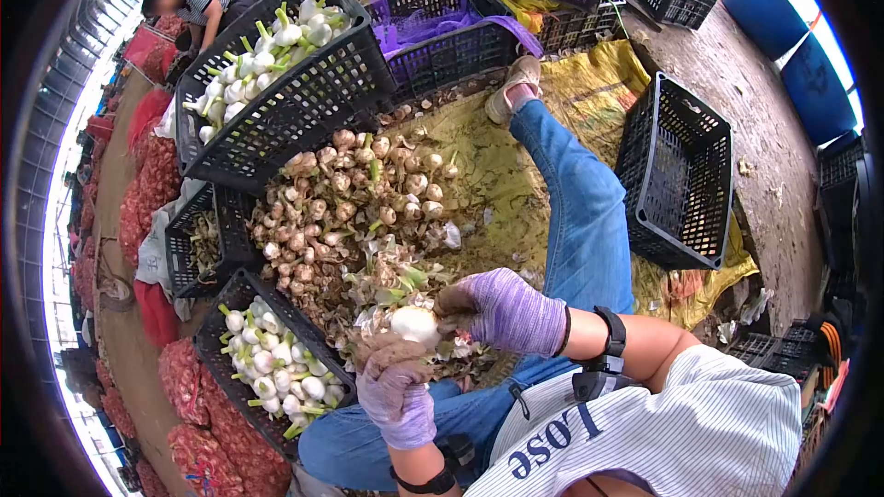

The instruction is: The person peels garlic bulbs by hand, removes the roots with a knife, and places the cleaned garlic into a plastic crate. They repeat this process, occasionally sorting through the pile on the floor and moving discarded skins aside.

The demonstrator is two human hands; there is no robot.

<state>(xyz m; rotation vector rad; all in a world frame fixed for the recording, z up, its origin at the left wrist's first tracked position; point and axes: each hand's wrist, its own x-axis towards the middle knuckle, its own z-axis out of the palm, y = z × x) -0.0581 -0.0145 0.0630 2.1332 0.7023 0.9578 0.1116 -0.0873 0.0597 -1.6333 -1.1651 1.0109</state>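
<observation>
A peeled white garlic bulb (415, 326) lies between my two hands, low over the pile of loose skins. My left hand (396, 385), in a soiled purple knit glove, is closed around its lower side. From the right, my right hand (504, 310), in a matching glove, has its fingers curled against the bulb; its fingertips are partly hidden. Dry skins and green bits (391, 276) lie just beyond the bulb. Farther out is a heap of unpeeled brown garlic bulbs (345, 189).
Black crates of clean garlic stand at left (285, 106) and lower left (313, 442). Another black crate (677, 175) stands right of my outstretched leg. Red mesh sacks (147, 193) line the left side. A person (204, 2) bends down at upper left.
</observation>
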